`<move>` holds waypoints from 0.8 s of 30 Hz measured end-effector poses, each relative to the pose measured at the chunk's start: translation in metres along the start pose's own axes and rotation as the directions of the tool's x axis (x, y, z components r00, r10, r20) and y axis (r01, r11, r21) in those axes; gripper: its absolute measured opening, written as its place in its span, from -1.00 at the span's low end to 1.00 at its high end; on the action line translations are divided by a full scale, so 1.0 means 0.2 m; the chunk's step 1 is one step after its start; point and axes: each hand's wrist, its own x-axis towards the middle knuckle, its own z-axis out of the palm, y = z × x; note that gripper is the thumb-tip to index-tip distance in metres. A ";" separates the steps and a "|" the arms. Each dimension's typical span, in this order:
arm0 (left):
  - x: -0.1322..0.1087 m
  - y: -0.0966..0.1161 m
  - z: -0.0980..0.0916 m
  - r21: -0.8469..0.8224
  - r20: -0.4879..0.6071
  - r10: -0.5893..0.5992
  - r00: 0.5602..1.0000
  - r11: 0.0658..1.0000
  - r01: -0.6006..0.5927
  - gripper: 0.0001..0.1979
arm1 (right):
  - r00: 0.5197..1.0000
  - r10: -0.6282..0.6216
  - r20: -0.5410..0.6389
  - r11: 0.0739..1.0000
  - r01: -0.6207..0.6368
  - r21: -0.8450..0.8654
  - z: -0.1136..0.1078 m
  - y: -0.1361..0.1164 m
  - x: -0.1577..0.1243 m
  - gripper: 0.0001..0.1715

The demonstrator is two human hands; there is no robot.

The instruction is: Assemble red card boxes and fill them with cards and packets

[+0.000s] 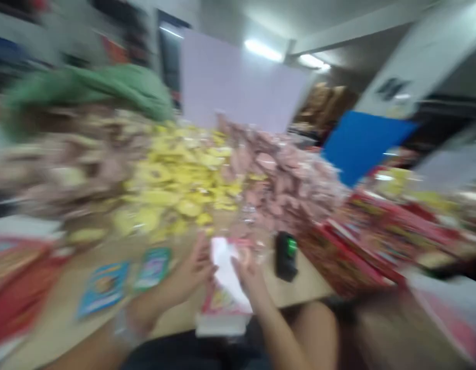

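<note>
The whole feed I'm watching is smeared by motion blur, so I can only read the large shapes with confidence. Overhead, a white ceiling with strip lights [263, 50] runs from 12 to 1 o'clock, a pale column [419, 61] stands at 1 o'clock, and a lilac board [238, 79] rises at 12 o'clock beside a blue sheet [365, 146] at 2 o'clock. Below them, a light wooden table [303, 285] carries heaped goods that block my view of anything behind them: beige packets [68, 164] at 10 o'clock under a green cloth [95, 90], yellow packets [180, 180] at 11 to 12 o'clock, and pink packets [280, 177] at 1 o'clock. Red printed boxes [349, 246] pile up at 3 o'clock and red packets [18, 288] at 8 o'clock, with the latter cut off by the frame edge. Near the middle sit a blue card [103, 289], a teal card [153, 268], and a black device with a green patch [286, 256]. At 6 o'clock, my left hand [191, 270] is open with its fingers spread, right beside a white sheet [224, 270]. My right hand [251, 280] overlaps that sheet, but the blur and the sheet hide whether it's pinching. Under the sheet lies a printed packet [224, 303], partly covered, and I can't read its print.
</note>
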 end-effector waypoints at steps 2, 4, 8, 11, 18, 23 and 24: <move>-0.17 -0.03 -0.11 0.142 0.144 -0.041 0.989 0.990 0.020 -0.40 | 0.999 -0.023 0.043 0.998 0.025 -0.057 0.10 0.04 0.08 -0.40; -0.36 -0.11 -0.25 0.276 0.213 -0.179 0.961 0.954 0.116 -0.47 | 0.995 -0.087 0.054 0.986 0.094 -0.134 0.19 0.10 0.17 -0.33; -0.61 -0.31 -0.53 0.594 -0.115 -0.342 0.932 0.729 0.341 -0.54 | 0.840 -0.429 0.332 0.702 0.541 -0.463 0.47 0.07 0.21 -0.51; -0.56 -0.46 -0.69 0.734 -0.145 -0.310 0.940 0.604 0.312 -0.36 | 0.609 -0.364 0.705 0.480 0.771 -0.418 0.80 -0.04 0.17 -0.48; -0.44 -0.60 -0.81 0.748 0.002 -0.308 0.951 0.632 0.203 -0.59 | 0.528 -0.283 0.801 0.330 0.837 -0.436 1.06 -0.06 0.27 -0.53; -0.50 -0.65 -0.85 0.710 0.072 -0.226 0.971 0.696 0.109 -0.66 | 0.397 -0.277 0.875 0.194 0.915 -0.353 0.98 -0.15 0.28 -0.73; -0.46 -0.69 -0.82 0.680 0.036 -0.191 0.981 0.724 0.116 -0.66 | 0.360 -0.267 0.894 0.157 0.931 -0.329 0.97 -0.18 0.28 -0.82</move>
